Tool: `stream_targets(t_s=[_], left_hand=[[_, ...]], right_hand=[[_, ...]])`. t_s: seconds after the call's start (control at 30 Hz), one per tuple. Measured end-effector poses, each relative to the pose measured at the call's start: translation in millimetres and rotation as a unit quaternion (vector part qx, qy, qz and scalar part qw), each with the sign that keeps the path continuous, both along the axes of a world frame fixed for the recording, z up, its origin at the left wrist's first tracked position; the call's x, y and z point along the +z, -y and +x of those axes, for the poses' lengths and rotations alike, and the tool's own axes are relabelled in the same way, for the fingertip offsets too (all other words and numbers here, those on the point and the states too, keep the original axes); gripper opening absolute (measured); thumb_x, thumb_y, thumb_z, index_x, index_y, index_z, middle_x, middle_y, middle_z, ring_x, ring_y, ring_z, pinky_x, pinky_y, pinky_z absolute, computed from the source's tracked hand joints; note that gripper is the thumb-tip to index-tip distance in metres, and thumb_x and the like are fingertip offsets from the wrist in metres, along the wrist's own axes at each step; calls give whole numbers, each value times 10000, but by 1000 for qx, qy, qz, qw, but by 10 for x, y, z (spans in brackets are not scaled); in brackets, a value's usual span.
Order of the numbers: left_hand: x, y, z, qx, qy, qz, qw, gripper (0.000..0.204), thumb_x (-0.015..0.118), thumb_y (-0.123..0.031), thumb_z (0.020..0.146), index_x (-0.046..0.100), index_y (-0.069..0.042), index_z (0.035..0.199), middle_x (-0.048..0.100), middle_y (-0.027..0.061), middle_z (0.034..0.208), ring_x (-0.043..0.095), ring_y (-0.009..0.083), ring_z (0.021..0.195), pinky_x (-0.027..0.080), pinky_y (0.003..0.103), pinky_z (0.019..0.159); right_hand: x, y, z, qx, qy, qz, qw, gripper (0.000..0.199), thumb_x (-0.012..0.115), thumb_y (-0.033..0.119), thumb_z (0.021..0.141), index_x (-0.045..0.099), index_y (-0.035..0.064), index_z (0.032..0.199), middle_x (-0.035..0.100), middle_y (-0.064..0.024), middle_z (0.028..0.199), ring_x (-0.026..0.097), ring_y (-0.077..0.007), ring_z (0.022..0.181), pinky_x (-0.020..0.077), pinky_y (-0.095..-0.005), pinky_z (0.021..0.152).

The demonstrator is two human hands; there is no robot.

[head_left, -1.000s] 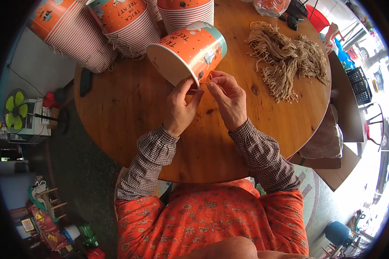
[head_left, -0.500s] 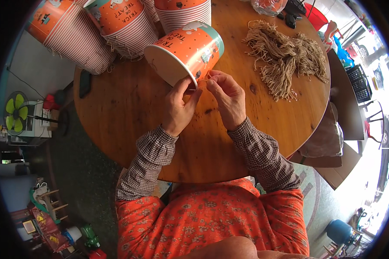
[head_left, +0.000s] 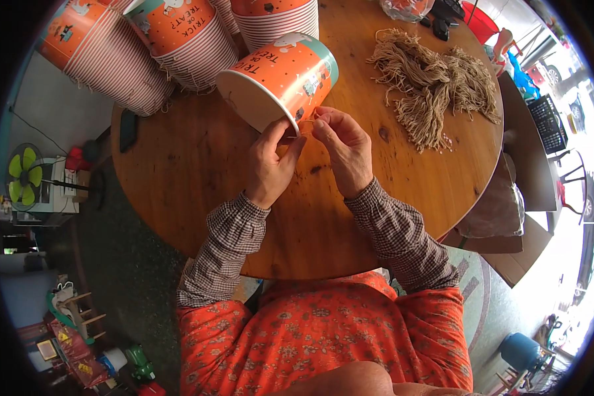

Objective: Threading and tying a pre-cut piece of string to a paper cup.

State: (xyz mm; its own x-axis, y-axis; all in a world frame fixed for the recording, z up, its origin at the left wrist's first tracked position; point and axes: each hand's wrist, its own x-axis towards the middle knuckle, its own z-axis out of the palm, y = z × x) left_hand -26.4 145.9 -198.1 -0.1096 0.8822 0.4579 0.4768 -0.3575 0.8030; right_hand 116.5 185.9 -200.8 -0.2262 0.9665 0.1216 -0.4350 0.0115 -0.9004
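An orange paper bucket point(head_left: 280, 79) with a teal rim band lies on its side on the round wooden table point(head_left: 198, 171), its open mouth facing me. My left hand point(head_left: 270, 165) pinches the bucket's rim at the lower right edge. My right hand point(head_left: 342, 148) is just beside it, fingers closed on a thin beige string point(head_left: 312, 116) at a small hole near the rim. Both hands touch the bucket.
Stacks of matching orange buckets point(head_left: 138, 53) stand at the table's far left and back. A heap of beige strings point(head_left: 435, 86) lies at the right. A dark phone point(head_left: 128, 130) rests near the left edge. A green fan point(head_left: 23, 178) stands on the floor at left.
Both hands and the bucket have shifted slightly; my right fingers have worked closer to the rim with the string.
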Motion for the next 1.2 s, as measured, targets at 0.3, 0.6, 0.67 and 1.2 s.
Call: stream_targets(t_s=[0.3, 0.6, 0.67, 1.2], left_hand=[[-17, 0, 10, 8, 0, 24, 1000, 277, 679, -29, 835, 568, 21, 1084, 650, 131, 950, 674, 225, 802, 538, 311, 694], [-1, 13, 48, 1, 3, 39, 999, 297, 675, -17, 832, 565, 22, 1105, 657, 132, 949, 680, 225, 810, 541, 309, 701], [-1, 16, 51, 2, 1, 39, 999, 299, 675, -14, 831, 566, 19, 1108, 656, 131, 950, 679, 223, 809, 540, 309, 702], [-36, 8, 85, -14, 35, 36, 999, 317, 667, 17, 824, 576, 3, 1127, 652, 112, 964, 671, 198, 826, 538, 295, 726]], right_hand=[[-9, 44, -39, -34, 68, 81, 994, 141, 648, 104, 885, 609, -25, 926, 536, -94, 1144, 573, -134, 1017, 523, -285, 863], [6, 42, 5, -20, 144, 50, 988, 141, 643, 136, 872, 607, 2, 902, 630, -26, 761, 584, -65, 676, 485, -225, 607], [26, 49, 7, -17, 134, 44, 990, 145, 642, 147, 873, 607, 9, 900, 623, -7, 689, 568, -54, 632, 464, -222, 573], [82, 20, 42, -18, 165, 46, 985, 199, 687, 173, 860, 637, -15, 901, 577, 24, 648, 483, -23, 583, 439, -215, 524]])
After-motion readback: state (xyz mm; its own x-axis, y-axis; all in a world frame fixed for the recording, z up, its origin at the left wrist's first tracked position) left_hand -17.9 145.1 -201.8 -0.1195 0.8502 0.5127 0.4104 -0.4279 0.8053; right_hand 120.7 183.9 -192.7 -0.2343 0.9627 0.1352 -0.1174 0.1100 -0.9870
